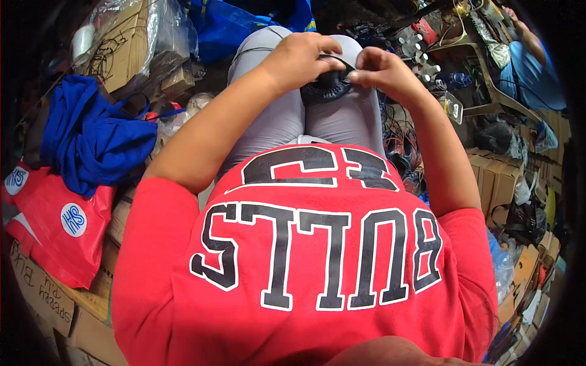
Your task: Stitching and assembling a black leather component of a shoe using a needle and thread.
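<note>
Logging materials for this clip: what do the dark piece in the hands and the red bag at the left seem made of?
Dark piece: probably leather or imitation, navy-black, slightly glossy, with a stitched edge; both hands pinch it. Red bag: likely thin plastic, smooth, shiny and creased.

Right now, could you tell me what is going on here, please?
A seated person in a red printed shirt and grey trousers holds a small dark navy stitched leather piece on the lap. The left hand grips it from above; the right hand pinches its edge. Crumpled blue cloth and red bags lie to the left.
</note>
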The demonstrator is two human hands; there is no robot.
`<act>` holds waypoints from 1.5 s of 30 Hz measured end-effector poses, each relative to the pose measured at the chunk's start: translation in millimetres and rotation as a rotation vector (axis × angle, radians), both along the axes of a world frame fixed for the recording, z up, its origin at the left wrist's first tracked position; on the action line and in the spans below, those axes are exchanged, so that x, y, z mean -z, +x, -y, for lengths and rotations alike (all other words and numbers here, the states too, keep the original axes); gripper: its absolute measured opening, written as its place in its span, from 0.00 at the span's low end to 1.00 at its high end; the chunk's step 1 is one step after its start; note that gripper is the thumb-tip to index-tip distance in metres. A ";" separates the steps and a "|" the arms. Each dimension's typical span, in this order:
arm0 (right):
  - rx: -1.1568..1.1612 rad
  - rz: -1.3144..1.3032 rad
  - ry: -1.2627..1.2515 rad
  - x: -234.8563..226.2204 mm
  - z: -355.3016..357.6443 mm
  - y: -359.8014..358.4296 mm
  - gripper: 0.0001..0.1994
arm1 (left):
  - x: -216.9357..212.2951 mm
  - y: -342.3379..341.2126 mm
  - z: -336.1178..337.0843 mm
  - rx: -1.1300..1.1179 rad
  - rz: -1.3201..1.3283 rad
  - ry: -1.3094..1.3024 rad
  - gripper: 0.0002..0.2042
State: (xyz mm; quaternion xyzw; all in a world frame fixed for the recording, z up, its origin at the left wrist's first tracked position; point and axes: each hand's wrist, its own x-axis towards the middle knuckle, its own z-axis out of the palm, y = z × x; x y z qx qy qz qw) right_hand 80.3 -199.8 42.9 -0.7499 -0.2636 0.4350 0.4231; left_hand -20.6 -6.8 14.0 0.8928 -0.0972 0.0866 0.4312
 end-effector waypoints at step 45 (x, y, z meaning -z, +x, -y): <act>0.452 -0.024 0.267 8.6 83.5 -8.9 0.20 | -26.3 -16.8 -93.1 -0.124 -0.475 -0.381 0.15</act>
